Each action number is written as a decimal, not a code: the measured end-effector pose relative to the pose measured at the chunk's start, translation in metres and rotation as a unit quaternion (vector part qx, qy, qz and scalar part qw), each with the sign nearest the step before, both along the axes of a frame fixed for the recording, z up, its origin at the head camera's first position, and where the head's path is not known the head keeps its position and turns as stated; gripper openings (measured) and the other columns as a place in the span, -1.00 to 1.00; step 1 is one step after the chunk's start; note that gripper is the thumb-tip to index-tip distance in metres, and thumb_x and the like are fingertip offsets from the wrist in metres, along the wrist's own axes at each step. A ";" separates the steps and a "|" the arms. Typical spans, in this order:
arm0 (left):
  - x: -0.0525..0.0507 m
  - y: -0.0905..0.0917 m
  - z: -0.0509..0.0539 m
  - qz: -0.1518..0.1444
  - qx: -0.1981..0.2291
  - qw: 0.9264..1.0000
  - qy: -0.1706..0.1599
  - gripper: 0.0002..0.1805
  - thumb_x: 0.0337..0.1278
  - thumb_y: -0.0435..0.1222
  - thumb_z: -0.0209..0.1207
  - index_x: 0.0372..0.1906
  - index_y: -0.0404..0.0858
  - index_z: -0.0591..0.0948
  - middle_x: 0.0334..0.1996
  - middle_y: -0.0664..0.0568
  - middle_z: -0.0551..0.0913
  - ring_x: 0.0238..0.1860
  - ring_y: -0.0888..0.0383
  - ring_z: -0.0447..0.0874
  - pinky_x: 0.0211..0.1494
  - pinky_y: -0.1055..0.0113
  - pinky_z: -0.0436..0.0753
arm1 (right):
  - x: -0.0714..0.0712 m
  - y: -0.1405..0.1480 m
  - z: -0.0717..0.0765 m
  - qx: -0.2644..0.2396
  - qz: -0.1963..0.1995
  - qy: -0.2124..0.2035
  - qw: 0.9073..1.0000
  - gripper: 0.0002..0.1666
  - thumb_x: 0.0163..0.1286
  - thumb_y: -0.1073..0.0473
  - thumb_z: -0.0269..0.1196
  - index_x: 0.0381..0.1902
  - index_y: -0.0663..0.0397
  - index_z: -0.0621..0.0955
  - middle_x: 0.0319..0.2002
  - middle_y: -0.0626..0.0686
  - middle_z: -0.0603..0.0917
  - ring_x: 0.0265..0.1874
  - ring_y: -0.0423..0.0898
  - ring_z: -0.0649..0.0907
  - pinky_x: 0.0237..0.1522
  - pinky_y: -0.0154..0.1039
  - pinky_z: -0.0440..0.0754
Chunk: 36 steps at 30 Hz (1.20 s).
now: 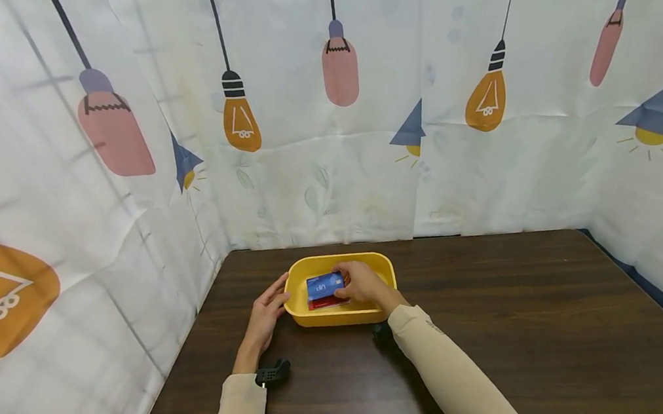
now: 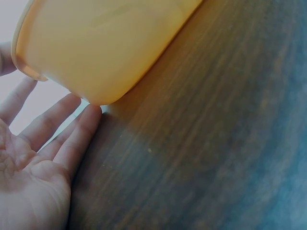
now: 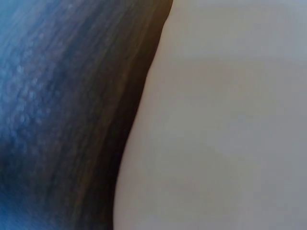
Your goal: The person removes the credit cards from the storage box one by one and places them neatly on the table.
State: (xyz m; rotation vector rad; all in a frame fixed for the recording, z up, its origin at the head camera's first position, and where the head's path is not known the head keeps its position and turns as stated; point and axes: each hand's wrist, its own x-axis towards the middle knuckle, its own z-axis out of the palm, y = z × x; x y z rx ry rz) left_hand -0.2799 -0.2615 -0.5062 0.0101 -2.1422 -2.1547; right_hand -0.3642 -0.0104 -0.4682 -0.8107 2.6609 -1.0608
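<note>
A yellow tray (image 1: 338, 322) stands near the table's far left part. Inside it, my right hand (image 1: 362, 282) pinches a blue card (image 1: 323, 286) by its right side, thumb below and fingers above. Under the blue card, a red card or packet (image 1: 329, 303) partly shows. My left hand (image 1: 264, 316) touches the tray's left end with extended fingers. The left wrist view has this hand (image 2: 43, 153) palm up, fingertips against the wall of the yellow tray (image 2: 105, 48). Only a pale surface and wood show in the right wrist view, with no fingers.
The dark wooden table (image 1: 524, 303) stretches to the right of the tray. Behind it hangs a white cloth (image 1: 336, 155) printed with lamps and bulbs, which also runs down the left side. A black device (image 1: 273, 373) sits at my left wrist.
</note>
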 end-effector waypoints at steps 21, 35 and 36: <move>0.000 0.001 -0.001 0.008 -0.016 1.000 0.003 -0.49 0.51 -0.32 0.09 0.48 -0.06 0.46 0.45 -0.12 0.47 0.36 -0.13 0.51 0.14 0.40 0.71 | -0.001 0.004 0.003 -0.070 -0.009 -0.013 0.997 -0.42 0.28 0.24 0.47 0.26 0.09 0.61 -0.12 0.07 0.63 -0.23 -0.10 0.56 -0.06 -0.23 0.65; 0.001 0.000 0.000 0.007 -0.017 1.000 -0.005 -0.49 0.53 -0.30 0.07 0.49 -0.05 0.44 0.46 -0.14 0.46 0.38 -0.15 0.50 0.20 0.39 0.69 | 0.004 0.017 0.015 -0.099 -0.008 -0.017 0.995 -0.36 0.28 0.32 0.43 0.32 0.13 0.56 -0.18 0.06 0.57 -0.26 -0.09 0.51 -0.19 -0.31 0.56; 0.002 0.000 0.000 0.007 -0.017 1.000 -0.005 -0.49 0.53 -0.30 0.06 0.50 -0.05 0.44 0.46 -0.14 0.46 0.38 -0.15 0.49 0.19 0.40 0.69 | 0.004 0.019 0.016 -0.099 -0.007 -0.014 0.995 -0.36 0.29 0.33 0.43 0.33 0.13 0.56 -0.17 0.06 0.58 -0.26 -0.10 0.52 -0.19 -0.32 0.56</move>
